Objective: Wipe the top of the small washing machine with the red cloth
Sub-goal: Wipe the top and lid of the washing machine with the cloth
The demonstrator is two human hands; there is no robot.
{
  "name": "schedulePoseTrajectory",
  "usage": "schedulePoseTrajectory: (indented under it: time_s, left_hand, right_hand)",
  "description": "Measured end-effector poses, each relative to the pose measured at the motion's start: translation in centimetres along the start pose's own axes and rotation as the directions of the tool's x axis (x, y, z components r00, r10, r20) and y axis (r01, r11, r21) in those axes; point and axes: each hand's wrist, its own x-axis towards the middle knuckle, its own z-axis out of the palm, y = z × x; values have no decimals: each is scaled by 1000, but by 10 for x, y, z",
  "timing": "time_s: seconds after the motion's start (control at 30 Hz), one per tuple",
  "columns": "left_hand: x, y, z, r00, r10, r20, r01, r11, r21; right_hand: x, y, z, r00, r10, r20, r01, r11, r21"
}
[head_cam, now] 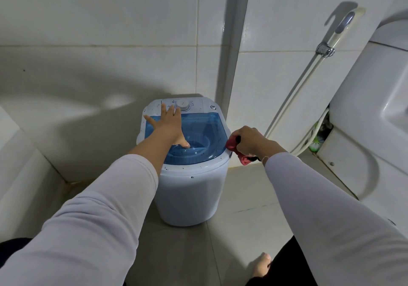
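Observation:
A small white washing machine (194, 193) stands on the floor in a tiled corner. Its top has a see-through blue lid (205, 126) and a white control strip with a round dial (182, 105) at the back. Dark specks dot the top. My left hand (169, 124) lies flat on the left part of the lid, fingers spread, reaching toward the dial. My right hand (250, 141) is closed around a bunched red cloth (233, 145) at the right rim of the machine; a fold of the cloth hangs below my wrist.
White tiled walls close in behind and to the left. A bidet sprayer (341, 26) and its hose (293, 106) hang on the wall at right. A white toilet (366, 113) fills the far right. My bare foot (261, 264) rests on the grey floor tiles.

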Motion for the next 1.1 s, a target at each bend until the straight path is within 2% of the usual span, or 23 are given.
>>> schedulePoseTrajectory:
  time_s: [0.13,0.27,0.37,0.5,0.73,1.1]
  left_hand:
    - [-5,4,-1,1000,-12,-21,12,1000,7]
    - [-12,3,2,998,1,-64,-1,1000,0]
    - [-16,-6,0,996,-7,-83,3,999,-52]
    - [-22,-26,-5,999,-39,-16,37,996,-87]
    - [-33,-57,-8,994,-49,96,58,994,-92]
    - [-50,-84,0,994,-44,96,60,984,-169]
  right_hand:
    - [-9,-4,4,1000,6,6,-6,1000,-6]
    - [-21,-2,-4,996,-19,84,21,999,-30]
    - [-23,0,-19,1000,-16,-18,16,1000,21]
    - [-21,-5,-16,996,14,-83,-16,1000,-25]
    - [-20,-18,14,997,9,-82,-15,997,-70]
    - [-44,-43,28,997,-42,-64,34,992,-120]
